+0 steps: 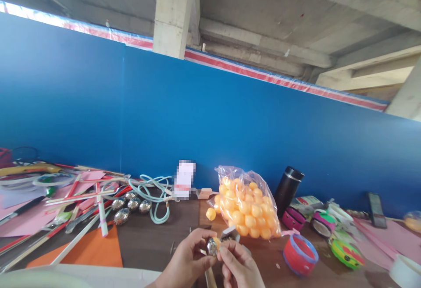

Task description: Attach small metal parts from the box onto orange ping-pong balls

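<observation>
Above table (144, 247), bottom centre, pinching silver ball (212, 247) in left grip (188, 256), cannot tell for right grip (239, 262), might fumble through slickness.

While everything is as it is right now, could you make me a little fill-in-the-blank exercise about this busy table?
1. The grip of the left hand holds a shiny ball whose colour is ____.
2. Loose orange balls just left of the clear plastic bag number ____.
3. In the picture, the black flask is on the bag's ____ side.
4. The tall partition behind the bag is coloured ____.

Missing words: silver; one; right; blue.
</observation>
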### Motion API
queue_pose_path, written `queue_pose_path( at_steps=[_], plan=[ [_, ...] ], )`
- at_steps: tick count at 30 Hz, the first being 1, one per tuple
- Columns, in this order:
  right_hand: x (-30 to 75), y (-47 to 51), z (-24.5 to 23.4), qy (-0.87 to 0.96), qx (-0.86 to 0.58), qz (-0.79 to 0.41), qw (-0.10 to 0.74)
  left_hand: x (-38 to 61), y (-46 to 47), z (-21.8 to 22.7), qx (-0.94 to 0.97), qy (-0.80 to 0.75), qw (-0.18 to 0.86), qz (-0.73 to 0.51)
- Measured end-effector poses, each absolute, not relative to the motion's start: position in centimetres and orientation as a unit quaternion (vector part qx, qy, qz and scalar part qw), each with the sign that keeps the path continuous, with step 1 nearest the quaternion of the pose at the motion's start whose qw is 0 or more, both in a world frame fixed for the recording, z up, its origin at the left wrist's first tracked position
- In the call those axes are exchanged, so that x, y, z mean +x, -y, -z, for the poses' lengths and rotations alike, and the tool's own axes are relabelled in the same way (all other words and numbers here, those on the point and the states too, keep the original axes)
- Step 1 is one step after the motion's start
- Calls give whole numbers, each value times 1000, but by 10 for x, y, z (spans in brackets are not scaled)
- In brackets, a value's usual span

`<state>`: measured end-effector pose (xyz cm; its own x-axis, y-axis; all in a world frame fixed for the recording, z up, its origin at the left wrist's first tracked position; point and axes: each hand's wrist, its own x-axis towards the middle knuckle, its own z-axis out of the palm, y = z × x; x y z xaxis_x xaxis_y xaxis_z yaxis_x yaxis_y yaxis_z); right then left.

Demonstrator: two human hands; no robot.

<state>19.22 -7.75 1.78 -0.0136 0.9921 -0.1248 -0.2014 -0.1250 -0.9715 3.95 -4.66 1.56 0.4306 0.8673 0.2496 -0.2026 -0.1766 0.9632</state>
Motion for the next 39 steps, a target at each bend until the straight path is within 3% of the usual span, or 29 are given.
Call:
queue_pose_path(
  at_steps=[39],
  plan=[
    [192,79,-23,382,-479,-617,495,38,54,-29,667,-303,505,-456]
  ],
)
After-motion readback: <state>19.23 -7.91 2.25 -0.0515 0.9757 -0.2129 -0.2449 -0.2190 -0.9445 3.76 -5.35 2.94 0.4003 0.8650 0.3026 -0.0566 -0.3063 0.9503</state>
